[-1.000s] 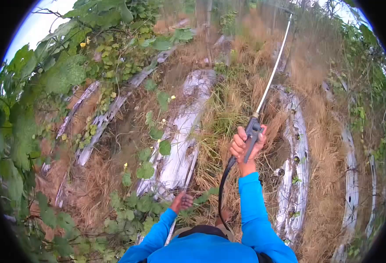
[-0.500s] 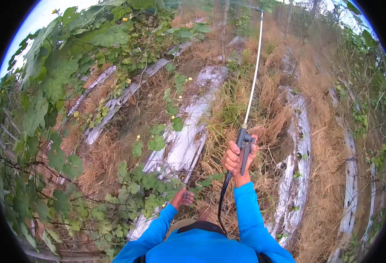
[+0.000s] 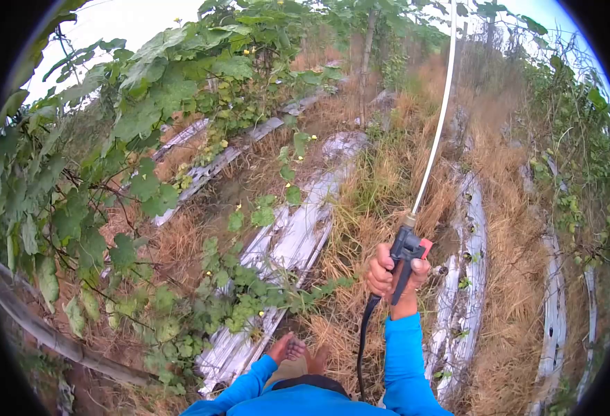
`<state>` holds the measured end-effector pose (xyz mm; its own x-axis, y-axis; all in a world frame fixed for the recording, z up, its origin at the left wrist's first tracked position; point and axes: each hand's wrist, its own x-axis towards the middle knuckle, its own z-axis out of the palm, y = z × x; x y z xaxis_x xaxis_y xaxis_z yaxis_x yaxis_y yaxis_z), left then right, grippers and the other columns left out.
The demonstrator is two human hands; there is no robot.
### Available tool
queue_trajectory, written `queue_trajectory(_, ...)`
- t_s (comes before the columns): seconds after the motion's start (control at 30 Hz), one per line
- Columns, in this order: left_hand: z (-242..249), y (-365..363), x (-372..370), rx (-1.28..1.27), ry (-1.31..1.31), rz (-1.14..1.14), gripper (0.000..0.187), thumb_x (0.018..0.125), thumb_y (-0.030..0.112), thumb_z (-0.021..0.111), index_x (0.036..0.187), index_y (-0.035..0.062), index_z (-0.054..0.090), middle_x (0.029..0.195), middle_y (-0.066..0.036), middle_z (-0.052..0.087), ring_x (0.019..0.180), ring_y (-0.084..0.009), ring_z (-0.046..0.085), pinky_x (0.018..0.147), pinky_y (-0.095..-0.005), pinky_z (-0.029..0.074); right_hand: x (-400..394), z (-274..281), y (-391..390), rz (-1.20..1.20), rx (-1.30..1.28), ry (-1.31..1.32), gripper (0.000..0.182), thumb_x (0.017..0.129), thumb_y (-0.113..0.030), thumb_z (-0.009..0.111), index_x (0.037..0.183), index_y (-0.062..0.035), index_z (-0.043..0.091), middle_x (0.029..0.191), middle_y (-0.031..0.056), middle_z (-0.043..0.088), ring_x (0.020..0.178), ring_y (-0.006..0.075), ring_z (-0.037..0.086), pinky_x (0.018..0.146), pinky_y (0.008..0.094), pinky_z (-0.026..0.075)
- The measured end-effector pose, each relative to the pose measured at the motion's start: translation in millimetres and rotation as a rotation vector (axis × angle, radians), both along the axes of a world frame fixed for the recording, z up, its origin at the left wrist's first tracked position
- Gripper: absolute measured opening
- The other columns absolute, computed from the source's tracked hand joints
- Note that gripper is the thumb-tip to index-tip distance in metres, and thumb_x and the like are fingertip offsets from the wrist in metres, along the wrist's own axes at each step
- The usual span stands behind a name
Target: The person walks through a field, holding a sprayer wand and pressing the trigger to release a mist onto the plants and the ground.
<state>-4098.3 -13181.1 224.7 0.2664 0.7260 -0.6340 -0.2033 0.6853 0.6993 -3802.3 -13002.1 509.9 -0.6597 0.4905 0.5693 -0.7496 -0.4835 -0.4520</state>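
My right hand (image 3: 396, 276) is wrapped around the dark grip of a sprayer wand (image 3: 441, 114), at its trigger handle with a red piece on the side. The long pale lance points up and forward, and its tip lies beyond the top of the view. From the bottom of the grip a black hose (image 3: 364, 340) hangs down toward my waist. Low in front of my body, my left hand (image 3: 288, 348) holds nothing that I can see, its fingers loosely bent and apart. Nearest to it are a bed strip and low leaves.
Pale plastic-covered bed strips (image 3: 294, 239) run forward between dry grass (image 3: 513, 277). Leafy vines (image 3: 145, 90) with yellow flowers hang on the left, and more climb on the right. A curved pole (image 3: 62, 343) crosses the lower left. A post (image 3: 367, 59) stands ahead.
The view has tilted upward. My right hand and the wand have shifted right and the lance is raised, so its tip has left the frame. My left hand sits slightly lower in view.
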Motion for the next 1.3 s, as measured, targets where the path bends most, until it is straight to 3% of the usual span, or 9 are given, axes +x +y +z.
queue_trajectory(0.23,16.1,-20.4,-7.0,0.053,-0.028,-0.016,0.067,0.089,0.067,0.035,0.104,0.0083,0.065,0.089,-0.003,0.066,0.076,-0.0155,0.062,0.069,-0.0309,0.047,-23.2,60.3,-55.6,-0.120,0.041,-0.225,0.047,0.071,-0.041,0.071,0.083,-0.0054,0.043,0.063,0.0041,0.043,0.048,0.0104,0.043,0.040,0.0243,0.039)
queue_trajectory(0.4,20.3,-28.2,-29.1,0.115,-0.075,-0.064,0.066,0.092,0.064,0.034,0.105,0.0074,0.065,0.090,-0.003,0.066,0.079,-0.0152,0.062,0.069,-0.0293,0.047,-56.3,136.3,-69.4,-0.151,0.169,-0.349,0.049,0.078,-0.048,0.063,0.084,-0.0052,0.040,0.061,0.0041,0.041,0.043,0.0121,0.042,0.037,0.0270,0.040)
queue_trajectory(0.57,12.2,-58.3,-76.0,0.162,-0.124,-0.120,0.064,0.093,0.062,0.034,0.104,0.0068,0.064,0.090,-0.004,0.065,0.080,-0.0138,0.060,0.068,-0.0282,0.046,-104.1,228.1,-88.1,-0.191,0.327,-0.300,0.050,0.086,-0.055,0.052,0.083,-0.0061,0.039,0.063,0.0019,0.040,0.042,0.0102,0.044,0.036,0.0264,0.042)
queue_trajectory(0.83,2.6,-139.1,-122.8,0.103,-0.081,-0.099,0.069,0.089,0.068,0.034,0.103,0.0086,0.065,0.088,-0.002,0.066,0.073,-0.0141,0.061,0.067,-0.0292,0.046,-161.1,319.4,-104.2,0.139,0.611,-0.202,0.048,0.089,-0.054,0.050,0.086,-0.0086,0.037,0.068,0.0032,0.041,0.048,0.0117,0.048,0.040,0.0264,0.045)
queue_trajectory(1.03,3.3,-182.4,-112.2,0.093,-0.118,-0.117,0.071,0.088,0.070,0.037,0.107,0.0076,0.065,0.093,-0.005,0.067,0.081,-0.0169,0.064,0.073,-0.0303,0.049,-170.6,342.8,-135.1,0.208,0.674,-0.226,0.046,0.089,-0.053,0.050,0.087,-0.0082,0.038,0.069,0.0037,0.040,0.049,0.0122,0.049,0.041,0.0281,0.047)
queue_trajectory(1.1,5.6,-200.3,-106.5,0.126,-0.070,-0.114,0.073,0.088,0.071,0.033,0.107,0.0074,0.064,0.089,-0.002,0.066,0.075,-0.0133,0.062,0.066,-0.0276,0.046,-164.0,342.0,-148.7,0.243,0.654,-0.254,0.046,0.089,-0.053,0.049,0.087,-0.0082,0.038,0.069,0.0035,0.040,0.049,0.0121,0.049,0.041,0.0281,0.047)
queue_trajectory(1.23,8.6,-236.1,-102.6,0.096,-0.028,-0.078,0.072,0.089,0.069,0.033,0.103,0.0067,0.066,0.084,-0.002,0.066,0.072,-0.0124,0.062,0.062,-0.0268,0.046,-142.3,306.5,-194.9,0.182,0.630,-0.233,0.047,0.089,-0.054,0.048,0.087,-0.0075,0.039,0.067,0.0024,0.040,0.045,0.0103,0.046,0.037,0.0249,0.044)
queue_trajectory(1.3,-1.7,-262.5,-99.3,0.113,-0.011,-0.034,0.071,0.090,0.068,0.032,0.101,0.0065,0.067,0.082,-0.003,0.066,0.070,-0.0132,0.062,0.061,-0.0273,0.047,-128.9,277.8,-233.3,0.002,0.526,-0.267,0.049,0.089,-0.055,0.047,0.086,-0.0069,0.039,0.065,0.0017,0.040,0.044,0.0089,0.045,0.036,0.0237,0.043)
